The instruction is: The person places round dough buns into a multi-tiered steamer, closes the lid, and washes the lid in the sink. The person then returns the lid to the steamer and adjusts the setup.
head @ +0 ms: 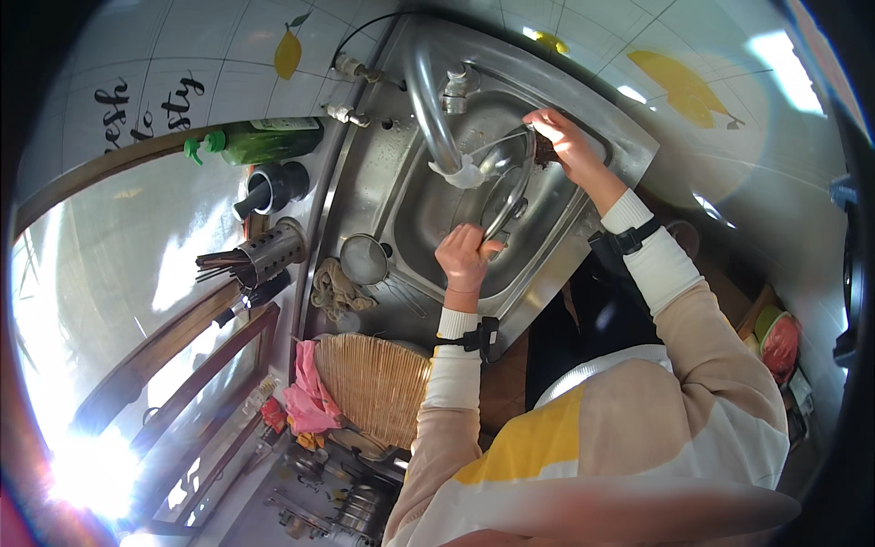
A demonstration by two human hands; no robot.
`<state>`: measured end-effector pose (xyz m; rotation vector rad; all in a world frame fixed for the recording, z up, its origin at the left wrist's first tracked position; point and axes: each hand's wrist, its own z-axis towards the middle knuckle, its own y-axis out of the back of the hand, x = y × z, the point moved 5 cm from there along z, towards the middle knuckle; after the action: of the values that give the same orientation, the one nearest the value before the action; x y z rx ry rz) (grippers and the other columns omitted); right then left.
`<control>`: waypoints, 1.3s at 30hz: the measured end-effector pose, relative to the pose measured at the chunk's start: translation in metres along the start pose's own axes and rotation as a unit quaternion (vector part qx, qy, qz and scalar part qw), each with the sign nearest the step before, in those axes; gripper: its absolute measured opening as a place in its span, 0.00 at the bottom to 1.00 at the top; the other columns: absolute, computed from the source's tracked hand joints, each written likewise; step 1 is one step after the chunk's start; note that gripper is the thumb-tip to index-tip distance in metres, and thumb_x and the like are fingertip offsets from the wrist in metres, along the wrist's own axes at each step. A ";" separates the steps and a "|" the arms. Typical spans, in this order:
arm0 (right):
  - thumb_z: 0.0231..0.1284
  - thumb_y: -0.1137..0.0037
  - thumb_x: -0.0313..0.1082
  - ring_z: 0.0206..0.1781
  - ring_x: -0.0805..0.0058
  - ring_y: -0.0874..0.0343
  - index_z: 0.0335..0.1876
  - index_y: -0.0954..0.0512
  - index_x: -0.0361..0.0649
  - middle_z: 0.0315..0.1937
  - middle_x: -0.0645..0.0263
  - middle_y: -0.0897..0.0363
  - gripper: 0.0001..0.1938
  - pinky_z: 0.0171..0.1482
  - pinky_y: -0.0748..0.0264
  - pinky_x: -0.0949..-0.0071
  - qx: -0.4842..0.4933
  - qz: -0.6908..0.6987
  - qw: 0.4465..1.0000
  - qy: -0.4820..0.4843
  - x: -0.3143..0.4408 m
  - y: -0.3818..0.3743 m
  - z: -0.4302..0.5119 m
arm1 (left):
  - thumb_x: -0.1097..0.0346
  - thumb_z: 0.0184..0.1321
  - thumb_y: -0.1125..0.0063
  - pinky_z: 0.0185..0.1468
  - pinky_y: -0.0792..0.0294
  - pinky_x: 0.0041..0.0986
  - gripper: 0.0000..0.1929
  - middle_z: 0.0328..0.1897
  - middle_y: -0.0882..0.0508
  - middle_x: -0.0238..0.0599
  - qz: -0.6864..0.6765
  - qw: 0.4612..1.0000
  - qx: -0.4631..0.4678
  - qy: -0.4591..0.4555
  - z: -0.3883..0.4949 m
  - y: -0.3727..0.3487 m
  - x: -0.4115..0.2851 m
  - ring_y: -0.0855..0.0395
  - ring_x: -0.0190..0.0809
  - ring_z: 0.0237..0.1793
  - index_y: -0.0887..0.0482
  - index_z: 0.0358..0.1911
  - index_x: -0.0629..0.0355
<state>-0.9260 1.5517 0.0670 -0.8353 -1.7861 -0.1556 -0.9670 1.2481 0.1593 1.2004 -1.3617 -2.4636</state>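
Over the stainless steel sink basin, I hold a glass pot lid with a metal rim, tilted nearly on edge. My left hand grips its near rim, thumb on one side and fingers on the other. At the far rim, my right hand presses a dark reddish-brown scrubber against the lid; the fingers partly hide it. The curved metal faucet ends just left of the lid, with a whitish wrap or splash at its mouth that I cannot tell apart.
Left of the basin lie a mesh strainer and a crumpled cloth. Along the sill stand a green bottle, a mortar and a perforated utensil holder. A woven bamboo tray and a pink cloth sit nearer me.
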 end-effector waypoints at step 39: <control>0.71 0.46 0.26 0.61 0.42 0.16 0.61 0.20 0.38 0.58 0.49 0.22 0.15 0.55 0.10 0.50 0.151 -0.754 0.572 0.287 -0.102 -0.056 0.070 | 0.53 0.91 0.51 0.74 0.20 0.52 0.31 0.81 0.25 0.40 -0.650 0.426 -0.283 0.562 -0.096 -0.136 0.046 0.16 0.48 0.68 0.45 0.90 0.38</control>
<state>-0.9994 1.4971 -0.0335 1.1168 -1.3098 -1.0451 -0.8962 1.2458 0.0018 3.1110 1.0942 -0.9541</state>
